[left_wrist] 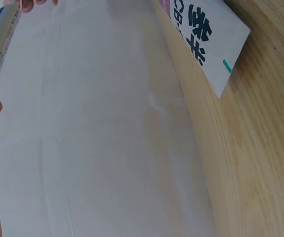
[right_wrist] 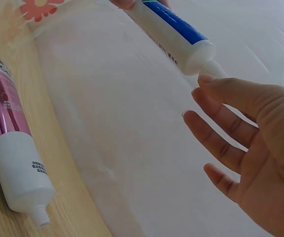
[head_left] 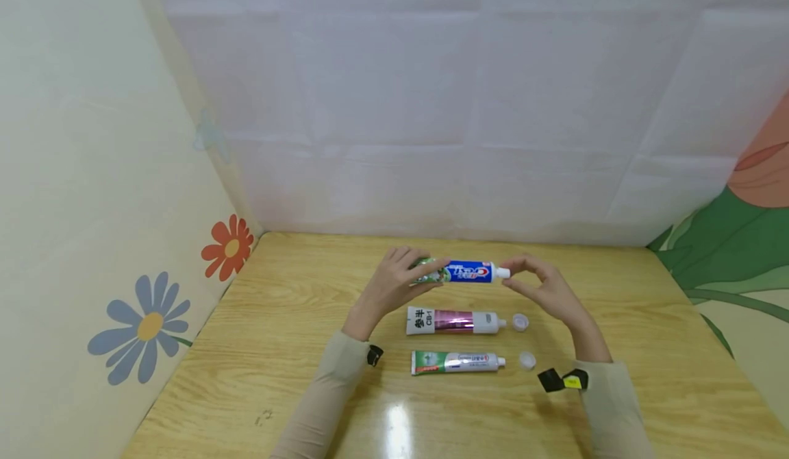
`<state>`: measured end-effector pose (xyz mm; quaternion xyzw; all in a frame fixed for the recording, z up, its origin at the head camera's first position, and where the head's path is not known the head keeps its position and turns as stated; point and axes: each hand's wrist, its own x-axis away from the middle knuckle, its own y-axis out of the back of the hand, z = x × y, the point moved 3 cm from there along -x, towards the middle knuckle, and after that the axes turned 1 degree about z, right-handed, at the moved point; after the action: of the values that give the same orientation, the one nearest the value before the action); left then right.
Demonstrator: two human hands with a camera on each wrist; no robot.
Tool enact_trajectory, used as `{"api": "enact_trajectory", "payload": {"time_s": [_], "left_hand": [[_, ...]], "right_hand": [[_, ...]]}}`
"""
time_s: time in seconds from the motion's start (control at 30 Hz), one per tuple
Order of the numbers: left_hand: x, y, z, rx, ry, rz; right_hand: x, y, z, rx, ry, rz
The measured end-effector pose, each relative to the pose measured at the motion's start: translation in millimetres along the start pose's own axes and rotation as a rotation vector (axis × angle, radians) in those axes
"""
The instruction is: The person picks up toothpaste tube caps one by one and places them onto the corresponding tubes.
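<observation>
A blue, green and white toothpaste tube (head_left: 470, 272) is held level above the back of the table. My left hand (head_left: 392, 277) grips its flat tail end, thumb on the near side and fingers on the far side. At the other end, my right hand (head_left: 545, 291) pinches the white cap (right_wrist: 212, 68) between thumb and index finger, its other fingers loosely bent in the right wrist view. Below lie a pink and white toothpaste tube (head_left: 455, 321) and a green and white toothpaste tube (head_left: 459, 362), both with bare nozzles pointing right.
Two round white caps, one upper (head_left: 520, 322) and one lower (head_left: 527, 360), lie just right of the nozzles. The wooden table (head_left: 283, 322) meets a white sheet (head_left: 370, 103) at the back and a flower-patterned wall (head_left: 92, 205) on the left.
</observation>
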<state>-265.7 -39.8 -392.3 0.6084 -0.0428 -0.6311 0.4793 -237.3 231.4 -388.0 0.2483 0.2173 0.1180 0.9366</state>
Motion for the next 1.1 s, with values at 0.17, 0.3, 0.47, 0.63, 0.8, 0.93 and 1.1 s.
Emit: {"api": "enact_trajectory", "payload": {"time_s": [0.17,0.3,0.47,0.63,0.8,0.93,1.1], "left_hand": [[0.4,-0.4,-0.4,0.009,-0.004,-0.004],[1.3,-1.9,0.4,0.016,-0.003,-0.003],[2.1,-2.9,0.8,0.011,-0.004,0.003],[2.2,-1.9,0.3,0.01,-0.007,0.004],[2.7,-1.4,0.0,0.015,-0.007,-0.003],[3.0,-1.7,-0.1,0.019,-0.01,-0.011],[3.3,-1.9,-0.3,0.022,-0.012,-0.008]], "right_hand": [[0,1,3,0.001,0.004,0.001],[-2,0,-13,0.023,0.001,0.003],[-2,0,-19,0.011,0.006,0.009],[-2,-1,-19,0.022,0.008,0.013],[-2,-2,-19,0.065,-0.01,0.02],[-2,-3,-20,0.069,-0.025,0.027],[-2,-3,-20,0.08,-0.023,0.036]]}}
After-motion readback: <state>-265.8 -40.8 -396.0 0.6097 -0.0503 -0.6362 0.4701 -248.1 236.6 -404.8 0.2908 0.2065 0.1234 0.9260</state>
